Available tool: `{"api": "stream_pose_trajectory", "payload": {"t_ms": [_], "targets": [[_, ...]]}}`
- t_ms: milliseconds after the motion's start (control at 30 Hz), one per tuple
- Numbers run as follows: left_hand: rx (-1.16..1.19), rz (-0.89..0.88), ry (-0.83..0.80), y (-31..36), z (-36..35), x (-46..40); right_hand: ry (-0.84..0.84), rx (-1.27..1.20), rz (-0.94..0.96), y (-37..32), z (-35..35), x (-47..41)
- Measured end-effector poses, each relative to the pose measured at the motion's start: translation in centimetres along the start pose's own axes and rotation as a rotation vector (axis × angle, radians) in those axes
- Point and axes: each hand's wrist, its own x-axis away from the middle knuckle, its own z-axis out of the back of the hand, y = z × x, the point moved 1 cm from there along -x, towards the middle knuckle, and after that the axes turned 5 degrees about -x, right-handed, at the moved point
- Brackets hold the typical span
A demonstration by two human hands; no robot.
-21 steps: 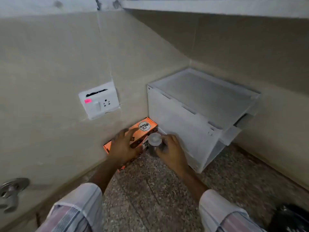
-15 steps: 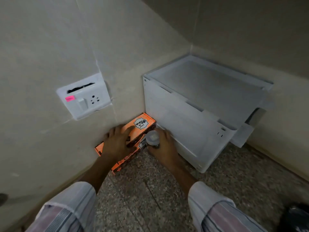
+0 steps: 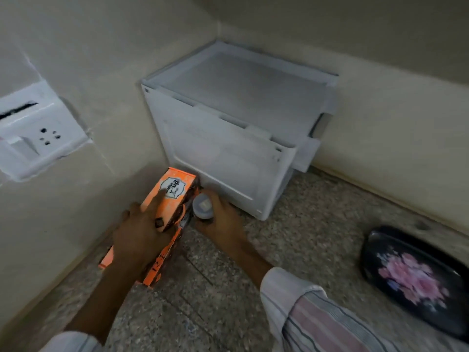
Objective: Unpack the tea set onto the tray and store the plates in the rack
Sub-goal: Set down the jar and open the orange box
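Orange box [image 3: 169, 204] gripped by left hand [image 3: 138, 235] on counter [image 3: 291, 250].

home kitchen corner (speckled stone counter [image 3: 291, 250], wall socket [image 3: 38, 133])

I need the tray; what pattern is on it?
Black tray with a pink flower pattern, seen in the head view.
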Motion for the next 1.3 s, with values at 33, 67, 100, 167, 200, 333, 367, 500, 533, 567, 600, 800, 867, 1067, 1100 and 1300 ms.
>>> {"api": "stream_pose_trajectory", "payload": {"t_ms": [33,67,100,167,200,333,367,500,533,567,600,800,867,1067,1100,1300], "targets": [[0.002,-0.002,0.005,0.6,-0.2,1.4,0.022,0.003,-0.014,0.2,1.0,1.4],[0.009,-0.008,0.005,1.5,-0.4,2.8,0.051,0.012,-0.027,0.5,2.2,3.0],[0.013,-0.016,0.007,2.3,-0.8,4.0,0.074,0.023,-0.05,0.8,3.4,4.4],[0.015,-0.048,-0.013,4.3,-1.2,6.7,0.127,0.059,-0.098,1.8,6.2,7.3],[0.01,-0.064,-0.021,5.5,-1.4,7.9,0.155,0.076,-0.12,2.2,7.6,8.7],[0.042,-0.106,-0.022,10.7,-1.7,12.6,0.254,0.147,-0.206,4.3,13.9,13.0],[0.061,-0.114,-0.024,12.0,-1.7,13.4,0.262,0.151,-0.225,4.8,15.4,13.7],[0.086,-0.147,-0.009,16.1,-1.7,15.4,0.286,0.151,-0.288,6.2,19.8,15.6],[0.087,-0.161,-0.003,16.8,-1.8,15.7,0.296,0.158,-0.299,6.5,20.5,16.0],[0.089,-0.171,-0.002,17.6,-1.8,16.0,0.308,0.157,-0.315,6.7,21.1,16.3],[0.086,-0.178,-0.001,18.2,-1.8,16.3,0.318,0.152,-0.328,6.9,21.5,16.6],[0.065,-0.222,0.014,19.7,-2.1,17.2,0.36,0.136,-0.359,7.9,22.2,16.8],[0.06,-0.224,0.011,20.0,-2.2,17.4,0.357,0.138,-0.357,8.0,22.3,16.6],[0.059,-0.221,-0.016,20.3,-2.7,17.6,0.352,0.163,-0.356,8.4,22.6,15.3],[0.055,-0.223,-0.014,20.2,-2.7,17.6,0.348,0.165,-0.36,8.3,22.6,15.1],[0.054,-0.227,-0.004,19.6,-3.4,17.4,0.324,0.172,-0.381,8.5,22.7,13.6]]}}
